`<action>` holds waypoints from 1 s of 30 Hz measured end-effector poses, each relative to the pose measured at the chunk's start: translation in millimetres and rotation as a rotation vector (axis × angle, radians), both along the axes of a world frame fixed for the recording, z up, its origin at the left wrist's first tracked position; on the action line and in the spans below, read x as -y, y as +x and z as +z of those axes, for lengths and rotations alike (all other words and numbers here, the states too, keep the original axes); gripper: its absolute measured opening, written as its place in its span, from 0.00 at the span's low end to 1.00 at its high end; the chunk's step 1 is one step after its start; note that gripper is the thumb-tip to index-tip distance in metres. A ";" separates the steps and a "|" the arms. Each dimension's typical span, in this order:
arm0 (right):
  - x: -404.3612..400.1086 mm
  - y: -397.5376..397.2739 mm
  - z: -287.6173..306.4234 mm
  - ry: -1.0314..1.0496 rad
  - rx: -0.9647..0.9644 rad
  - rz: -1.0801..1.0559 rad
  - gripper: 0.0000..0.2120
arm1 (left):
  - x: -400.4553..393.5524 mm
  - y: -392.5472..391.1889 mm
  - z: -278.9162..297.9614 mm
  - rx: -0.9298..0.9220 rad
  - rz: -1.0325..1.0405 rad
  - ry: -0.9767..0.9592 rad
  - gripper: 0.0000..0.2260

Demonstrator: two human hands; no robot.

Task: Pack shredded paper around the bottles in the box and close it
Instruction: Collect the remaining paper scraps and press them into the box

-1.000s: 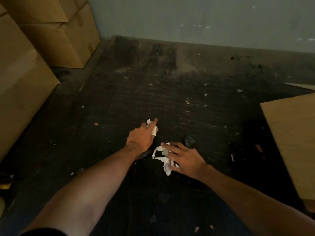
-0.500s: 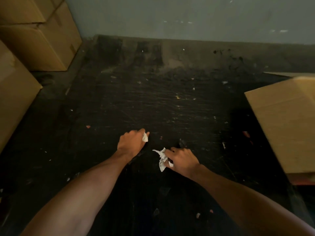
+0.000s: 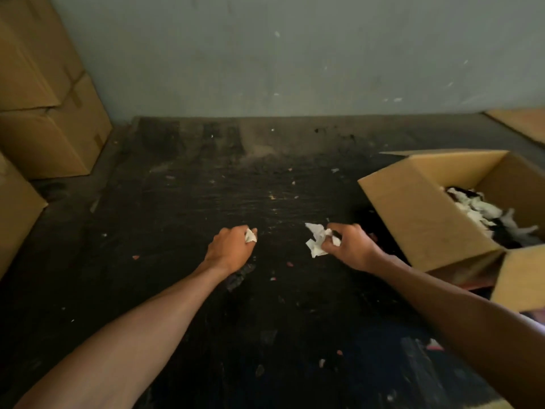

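Observation:
My left hand [image 3: 228,249] hovers over the dark floor with its fingers curled round a small white paper scrap [image 3: 250,235]. My right hand [image 3: 351,246] grips a larger bunch of white shredded paper [image 3: 317,239] just left of the open cardboard box [image 3: 418,219]. Inside the box lies white shredded paper [image 3: 483,214] over dark shapes. The bottles cannot be made out clearly. The box flaps stand open, one flap [image 3: 522,278] hanging toward me at the right.
Closed cardboard boxes [image 3: 50,113] are stacked at the back left against a grey wall. Another carton side [image 3: 17,214] stands at the left edge. A flat cardboard piece [image 3: 522,125] lies at the far right. Small scraps dot the dark floor [image 3: 236,187].
Both hands have closed on paper scraps and lifted off the floor. My right hand moved right toward the box, which has come into view as my head turned right.

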State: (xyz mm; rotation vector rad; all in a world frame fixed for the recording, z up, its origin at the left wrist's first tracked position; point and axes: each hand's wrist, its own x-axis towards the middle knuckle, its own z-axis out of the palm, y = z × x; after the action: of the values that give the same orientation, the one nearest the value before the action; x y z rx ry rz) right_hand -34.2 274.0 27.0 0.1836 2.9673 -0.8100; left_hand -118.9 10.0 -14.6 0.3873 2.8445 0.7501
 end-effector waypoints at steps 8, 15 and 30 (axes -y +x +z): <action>-95.0 52.3 92.7 0.027 -0.270 -0.153 0.13 | -98.1 25.9 71.8 -0.130 -0.115 0.180 0.19; -201.8 116.5 135.3 0.044 -0.387 -0.241 0.11 | -221.3 70.1 129.6 -0.208 -0.243 0.359 0.17; -390.3 212.7 150.8 -0.074 -0.431 -0.280 0.09 | -447.7 159.2 156.1 -0.278 -0.109 0.392 0.21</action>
State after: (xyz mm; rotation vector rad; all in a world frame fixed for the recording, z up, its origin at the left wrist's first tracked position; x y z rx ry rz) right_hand 178.5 664.3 177.8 0.4884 3.3502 -1.1166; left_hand 40.3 457.8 141.5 0.7477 2.8802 1.3290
